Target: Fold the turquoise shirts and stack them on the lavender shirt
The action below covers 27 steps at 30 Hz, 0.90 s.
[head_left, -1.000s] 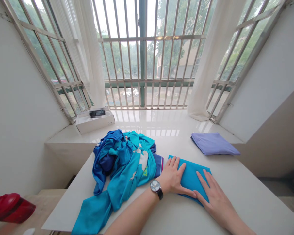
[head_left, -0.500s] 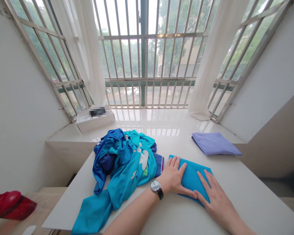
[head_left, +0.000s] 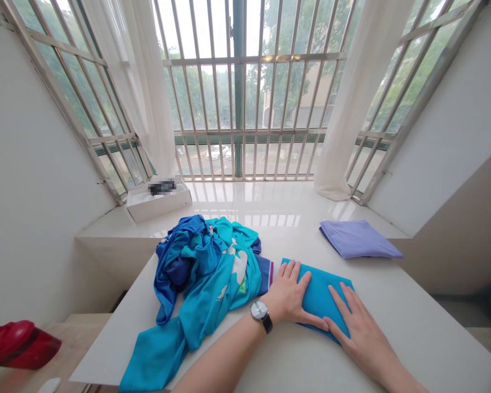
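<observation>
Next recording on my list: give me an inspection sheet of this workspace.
Surface: white table top, dry-looking, with glossy windowsill behind.
Job's things: folded teal garment under both hands; crumpled heap of blue and teal clothing beside it.
Clutter: folded lilac garment beyond the hands; white box on the windowsill, its top item blurred.
Hands: left hand, with wristwatch, and right hand lie flat on the teal garment.
Cables: nothing seen.
Surroundings: barred windows, sheer white curtains, red object low at left.
</observation>
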Each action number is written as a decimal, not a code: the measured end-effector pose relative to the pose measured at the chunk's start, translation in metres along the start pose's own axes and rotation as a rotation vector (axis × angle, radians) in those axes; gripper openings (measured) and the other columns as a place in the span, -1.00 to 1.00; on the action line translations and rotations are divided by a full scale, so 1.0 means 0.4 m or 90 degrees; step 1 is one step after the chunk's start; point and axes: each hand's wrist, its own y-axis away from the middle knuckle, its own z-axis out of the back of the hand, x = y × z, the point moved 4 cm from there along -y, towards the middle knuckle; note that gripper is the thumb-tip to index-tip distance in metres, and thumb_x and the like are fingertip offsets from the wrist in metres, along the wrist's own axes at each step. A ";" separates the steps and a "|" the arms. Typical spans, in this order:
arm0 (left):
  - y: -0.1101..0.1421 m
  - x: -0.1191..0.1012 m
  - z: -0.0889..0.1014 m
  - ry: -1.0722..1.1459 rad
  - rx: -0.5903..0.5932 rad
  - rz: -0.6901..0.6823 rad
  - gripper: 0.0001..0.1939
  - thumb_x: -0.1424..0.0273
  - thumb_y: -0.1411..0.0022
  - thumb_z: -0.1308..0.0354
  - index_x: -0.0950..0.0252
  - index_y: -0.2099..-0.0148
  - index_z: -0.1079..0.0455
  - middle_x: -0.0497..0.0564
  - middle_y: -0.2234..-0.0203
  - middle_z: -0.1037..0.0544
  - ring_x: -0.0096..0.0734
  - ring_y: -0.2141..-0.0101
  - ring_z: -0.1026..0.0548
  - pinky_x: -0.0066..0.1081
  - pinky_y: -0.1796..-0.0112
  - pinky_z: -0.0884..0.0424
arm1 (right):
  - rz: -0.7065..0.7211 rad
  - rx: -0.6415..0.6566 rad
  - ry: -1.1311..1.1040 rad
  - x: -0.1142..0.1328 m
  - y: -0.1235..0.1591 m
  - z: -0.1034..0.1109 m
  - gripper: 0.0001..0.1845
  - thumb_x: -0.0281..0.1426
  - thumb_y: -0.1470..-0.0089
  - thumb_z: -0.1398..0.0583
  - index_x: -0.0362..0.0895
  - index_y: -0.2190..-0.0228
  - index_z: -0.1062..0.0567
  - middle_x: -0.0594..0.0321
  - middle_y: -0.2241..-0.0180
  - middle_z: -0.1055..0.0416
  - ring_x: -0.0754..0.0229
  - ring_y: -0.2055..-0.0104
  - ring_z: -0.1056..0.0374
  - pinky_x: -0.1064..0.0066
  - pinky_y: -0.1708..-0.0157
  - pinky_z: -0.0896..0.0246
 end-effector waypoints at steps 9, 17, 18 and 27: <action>0.000 0.002 0.000 0.021 0.004 0.000 0.21 -0.42 0.00 0.10 0.32 -0.44 0.12 0.29 -0.41 0.18 0.13 -0.38 0.25 0.06 -0.31 0.18 | -0.009 0.001 0.007 0.002 0.001 0.003 -0.17 0.09 -0.19 0.00 -0.11 -0.32 -0.14 0.01 -0.40 0.12 -0.16 -0.42 0.18 -0.05 -0.28 -0.02; 0.000 0.000 0.002 0.022 0.001 0.000 0.21 -0.43 0.00 0.11 0.31 -0.44 0.12 0.28 -0.41 0.18 0.13 -0.38 0.23 0.05 -0.31 0.19 | -0.013 0.008 0.009 0.006 0.003 0.008 -0.15 0.10 -0.20 0.02 -0.14 -0.33 -0.13 -0.02 -0.40 0.13 -0.16 -0.42 0.20 -0.06 -0.28 -0.02; 0.000 0.000 0.001 0.021 0.001 0.000 0.20 -0.42 0.00 0.11 0.31 -0.44 0.12 0.28 -0.41 0.18 0.13 -0.38 0.23 0.05 -0.31 0.19 | -0.014 0.009 0.008 0.006 0.003 0.009 -0.15 0.10 -0.20 0.02 -0.15 -0.32 -0.14 -0.03 -0.40 0.12 -0.16 -0.42 0.20 -0.05 -0.29 -0.02; 0.000 0.002 -0.002 0.003 0.000 0.002 0.18 -0.41 -0.02 0.10 0.31 -0.44 0.12 0.28 -0.41 0.17 0.13 -0.38 0.23 0.05 -0.31 0.17 | -0.005 0.000 0.003 0.001 0.002 0.002 -0.16 0.10 -0.19 0.02 -0.14 -0.32 -0.15 -0.02 -0.40 0.12 -0.15 -0.42 0.20 -0.07 -0.29 0.00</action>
